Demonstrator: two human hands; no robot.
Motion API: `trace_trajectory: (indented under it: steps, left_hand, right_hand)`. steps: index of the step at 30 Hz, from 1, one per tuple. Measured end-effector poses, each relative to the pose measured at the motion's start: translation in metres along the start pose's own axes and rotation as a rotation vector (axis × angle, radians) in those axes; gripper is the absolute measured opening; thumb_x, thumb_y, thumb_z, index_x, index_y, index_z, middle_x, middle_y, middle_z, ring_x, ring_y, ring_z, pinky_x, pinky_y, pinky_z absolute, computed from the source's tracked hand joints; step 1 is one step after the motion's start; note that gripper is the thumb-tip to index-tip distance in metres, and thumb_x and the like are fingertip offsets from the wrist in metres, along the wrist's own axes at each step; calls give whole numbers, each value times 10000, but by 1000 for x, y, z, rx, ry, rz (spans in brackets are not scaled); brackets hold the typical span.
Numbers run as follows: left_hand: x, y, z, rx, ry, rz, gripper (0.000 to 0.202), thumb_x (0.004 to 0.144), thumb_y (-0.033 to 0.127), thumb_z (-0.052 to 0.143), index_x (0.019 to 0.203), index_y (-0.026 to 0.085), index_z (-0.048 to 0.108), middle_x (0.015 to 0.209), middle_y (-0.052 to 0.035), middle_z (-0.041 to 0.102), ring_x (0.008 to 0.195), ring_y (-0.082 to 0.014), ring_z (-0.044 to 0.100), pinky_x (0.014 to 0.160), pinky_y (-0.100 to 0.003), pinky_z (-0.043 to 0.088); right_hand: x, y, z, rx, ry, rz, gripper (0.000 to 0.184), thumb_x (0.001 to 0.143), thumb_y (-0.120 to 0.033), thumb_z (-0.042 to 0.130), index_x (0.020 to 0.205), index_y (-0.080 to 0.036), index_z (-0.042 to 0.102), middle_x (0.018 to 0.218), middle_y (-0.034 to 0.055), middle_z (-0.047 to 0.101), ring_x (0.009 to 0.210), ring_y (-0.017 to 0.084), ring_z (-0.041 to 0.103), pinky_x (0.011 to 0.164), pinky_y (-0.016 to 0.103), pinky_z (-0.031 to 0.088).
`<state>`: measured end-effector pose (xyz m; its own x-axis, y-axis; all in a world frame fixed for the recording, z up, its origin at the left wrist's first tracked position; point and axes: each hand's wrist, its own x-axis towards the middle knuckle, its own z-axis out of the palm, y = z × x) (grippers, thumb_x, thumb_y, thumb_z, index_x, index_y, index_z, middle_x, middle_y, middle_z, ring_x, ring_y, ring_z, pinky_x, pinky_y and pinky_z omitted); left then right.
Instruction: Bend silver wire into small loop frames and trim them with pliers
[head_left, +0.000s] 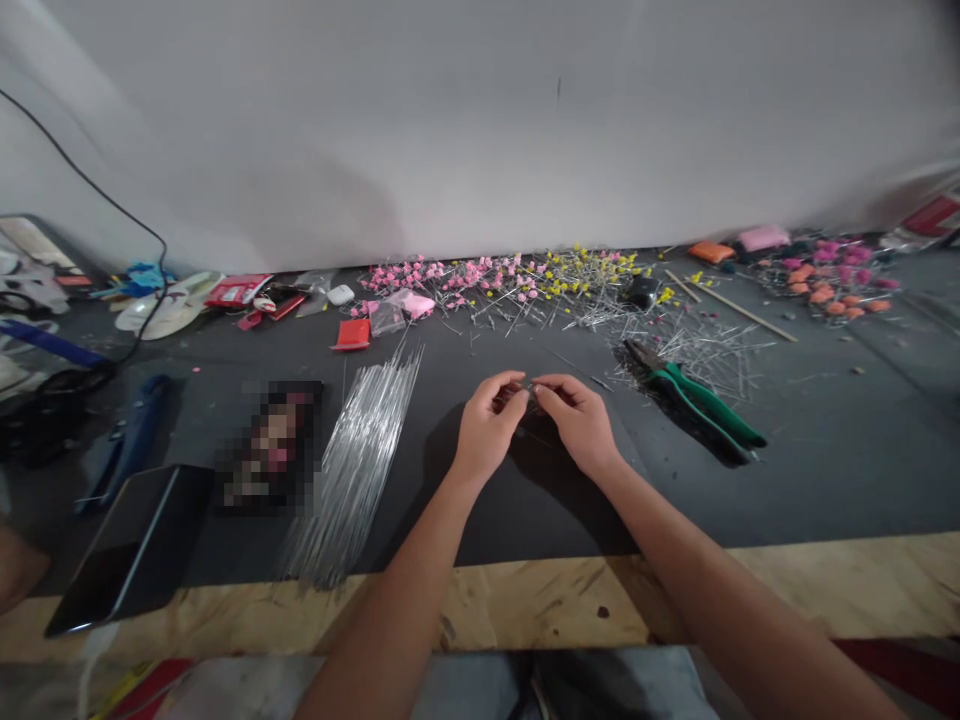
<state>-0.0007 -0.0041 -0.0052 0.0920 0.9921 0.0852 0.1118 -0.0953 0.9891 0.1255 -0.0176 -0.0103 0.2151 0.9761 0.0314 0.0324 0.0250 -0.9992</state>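
My left hand (486, 425) and my right hand (579, 420) meet over the dark mat (825, 470) at the centre of the table. Both pinch a small thin item between fingertips, too small to name. A bundle of thin silver wires (360, 455) lies just left of my left hand. Green-handled pliers (694, 405) lie to the right of my right hand. Beyond my hands a heap of wire stems with pink beads (450, 280) and yellow beads (592, 265) runs along the wall.
A dark tablet (127, 550) and a blurred-out object (274, 445) sit at left. Orange and pink pieces (829, 275) lie far right, with a wooden stick (739, 310). Clutter and a black cable (112, 205) fill the far left. The wooden table edge (825, 590) runs along the front.
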Motion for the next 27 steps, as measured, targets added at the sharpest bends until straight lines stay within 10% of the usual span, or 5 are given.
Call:
trace_trajectory:
  steps: [11, 27]
  left_hand:
    - [1, 2, -2, -31, -129, -12, 190, 768, 275, 556, 912, 202, 655, 898, -41, 673, 781, -150, 618, 743, -280, 485]
    - [1, 2, -4, 187, -8, 139, 124, 769, 266, 537, 781, 188, 633, 1033, -72, 605, 862, -165, 594, 709, -260, 477]
  right_hand:
    - [2, 3, 0, -45, -34, 6, 168, 735, -323, 557, 809, -211, 659, 711, 5, 653, 655, 145, 580, 644, 280, 450]
    - [1, 2, 1, -64, -104, 12, 161, 732, -319, 557, 806, -215, 655, 760, 12, 652, 686, 149, 568, 660, 282, 439]
